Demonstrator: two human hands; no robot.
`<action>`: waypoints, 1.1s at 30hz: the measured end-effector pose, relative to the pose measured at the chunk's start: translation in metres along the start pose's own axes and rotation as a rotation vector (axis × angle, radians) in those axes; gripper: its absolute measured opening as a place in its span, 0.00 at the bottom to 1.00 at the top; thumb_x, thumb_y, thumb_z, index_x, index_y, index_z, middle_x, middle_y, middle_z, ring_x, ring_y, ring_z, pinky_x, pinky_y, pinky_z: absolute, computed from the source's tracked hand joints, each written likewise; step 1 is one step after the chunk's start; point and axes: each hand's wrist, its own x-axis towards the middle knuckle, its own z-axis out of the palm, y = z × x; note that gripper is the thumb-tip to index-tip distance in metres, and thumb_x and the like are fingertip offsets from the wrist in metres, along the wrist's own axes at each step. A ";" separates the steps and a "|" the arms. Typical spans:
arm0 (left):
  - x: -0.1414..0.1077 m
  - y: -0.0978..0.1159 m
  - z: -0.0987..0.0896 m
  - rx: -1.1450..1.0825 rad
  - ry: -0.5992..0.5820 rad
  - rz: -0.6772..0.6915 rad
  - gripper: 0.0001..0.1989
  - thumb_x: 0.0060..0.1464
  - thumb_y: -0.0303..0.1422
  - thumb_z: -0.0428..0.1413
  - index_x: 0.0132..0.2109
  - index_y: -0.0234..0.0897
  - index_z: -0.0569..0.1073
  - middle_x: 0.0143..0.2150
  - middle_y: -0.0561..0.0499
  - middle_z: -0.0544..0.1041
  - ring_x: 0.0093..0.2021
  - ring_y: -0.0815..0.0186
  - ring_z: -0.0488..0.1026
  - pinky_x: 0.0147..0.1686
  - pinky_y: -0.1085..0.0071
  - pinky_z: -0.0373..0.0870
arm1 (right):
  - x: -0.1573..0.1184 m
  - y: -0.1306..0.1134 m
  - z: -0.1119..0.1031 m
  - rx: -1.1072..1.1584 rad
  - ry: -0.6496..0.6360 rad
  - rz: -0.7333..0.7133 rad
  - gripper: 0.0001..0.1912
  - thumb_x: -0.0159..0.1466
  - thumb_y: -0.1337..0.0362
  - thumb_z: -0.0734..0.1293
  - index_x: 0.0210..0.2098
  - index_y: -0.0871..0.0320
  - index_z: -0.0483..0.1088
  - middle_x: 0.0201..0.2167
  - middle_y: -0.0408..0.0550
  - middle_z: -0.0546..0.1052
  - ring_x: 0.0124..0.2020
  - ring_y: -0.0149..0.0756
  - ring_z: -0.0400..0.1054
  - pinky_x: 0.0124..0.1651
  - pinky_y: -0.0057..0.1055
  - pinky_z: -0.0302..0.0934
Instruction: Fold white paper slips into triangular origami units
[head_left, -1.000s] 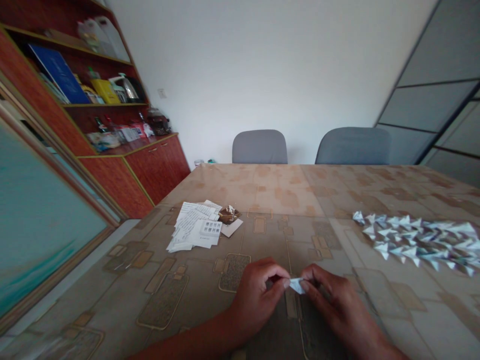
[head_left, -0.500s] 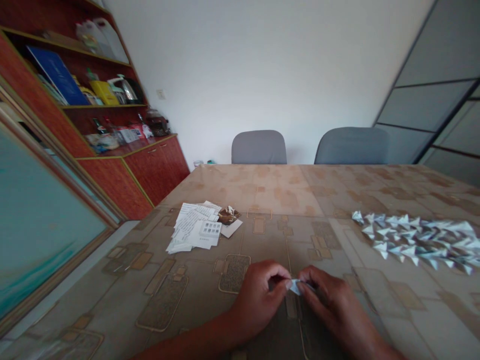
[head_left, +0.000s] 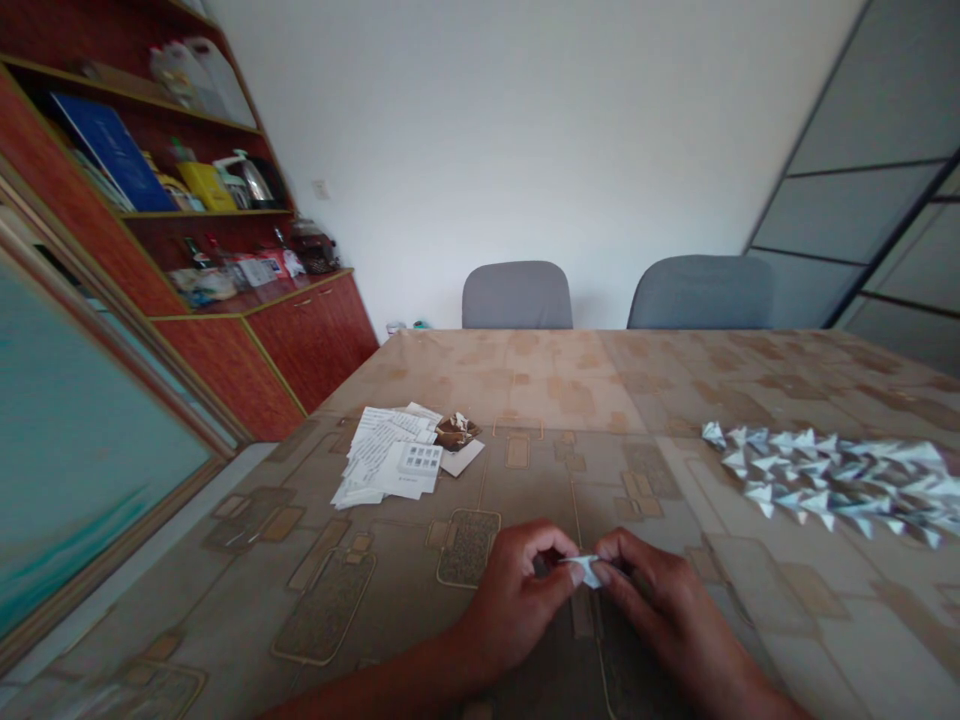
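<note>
A small folded piece of white paper is pinched between my two hands, just above the table's near part. My left hand grips its left side with thumb and forefinger. On the right side, my right hand holds it the same way; the fingertips hide part of the folds. Off to the right lie several rows of folded paper triangles, pointed and packed close together. A loose stack of printed paper slips rests at the left, with a crumpled brown-and-white scrap beside it.
The table has a brown patterned cover. Two grey chairs stand at its far edge against a white wall. A reddish wooden cabinet with bottles, a kettle and containers is at the left, near a glazed door.
The folded paper has turned slightly between my fingers and shows more of its white face. Both hands stay in nearly the same place.
</note>
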 end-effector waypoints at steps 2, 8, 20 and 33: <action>0.001 -0.003 -0.001 -0.057 -0.020 -0.043 0.08 0.49 0.33 0.57 0.27 0.33 0.74 0.23 0.54 0.68 0.27 0.69 0.64 0.28 0.74 0.57 | 0.000 0.002 0.000 0.047 -0.005 0.032 0.13 0.66 0.58 0.59 0.27 0.56 0.64 0.23 0.40 0.68 0.26 0.32 0.65 0.28 0.24 0.58; 0.007 -0.005 -0.008 -0.162 -0.133 -0.155 0.12 0.50 0.37 0.56 0.30 0.30 0.76 0.25 0.51 0.73 0.28 0.66 0.68 0.30 0.72 0.60 | 0.002 0.012 0.000 0.217 -0.011 0.120 0.17 0.65 0.52 0.60 0.26 0.57 0.63 0.22 0.38 0.63 0.24 0.31 0.59 0.27 0.24 0.54; 0.009 -0.009 -0.008 -0.335 -0.069 -0.129 0.16 0.55 0.41 0.55 0.34 0.30 0.75 0.29 0.49 0.76 0.32 0.65 0.72 0.35 0.71 0.65 | 0.009 0.010 -0.002 0.393 0.034 0.177 0.22 0.60 0.45 0.64 0.24 0.58 0.68 0.20 0.41 0.70 0.24 0.33 0.64 0.30 0.27 0.60; 0.004 -0.007 -0.001 -0.380 0.076 -0.136 0.08 0.48 0.35 0.60 0.33 0.33 0.76 0.27 0.51 0.75 0.30 0.66 0.72 0.34 0.71 0.65 | 0.001 0.004 0.008 0.370 0.030 0.176 0.24 0.61 0.41 0.62 0.25 0.56 0.66 0.19 0.41 0.71 0.23 0.33 0.67 0.28 0.26 0.62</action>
